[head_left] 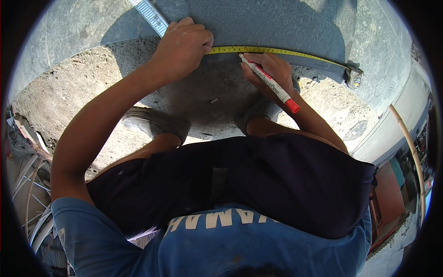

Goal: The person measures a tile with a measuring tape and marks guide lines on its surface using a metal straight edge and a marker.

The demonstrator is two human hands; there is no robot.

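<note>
"While the person bends over the grey sheet (300, 23), what does the left hand (183, 46) do?"

"Upper centre of the frame. Fingers curled tight, pinching the left end of the yellow tape blade (249, 49). Tip hidden under the fingers. A silvery metal strip (150, 16) runs in from the upper left and meets the knuckles; whether that is gripped too, cannot tell."

"And the right hand (280, 69)?"

"Right of upper centre. Closed round a white marker (277, 89), red end toward the lower right, nib end just beside the blade's near edge. Nib touching the sheet or not: cannot tell."

"Tape's course?"

"Along the sheet's curved near edge, bowing rightward to the tape case (355, 79), upper right, beside that edge."

"Below?"

"Gritty ground (99, 69), sunlit at left, shadowed mid-frame. Two grey shoes, the left one (150, 122) plainer to see. Dark shorts (258, 171) across the middle, blue shirt (221, 249) at the bottom. Thin curved pole (410, 152) standing out at the right margin."
</note>
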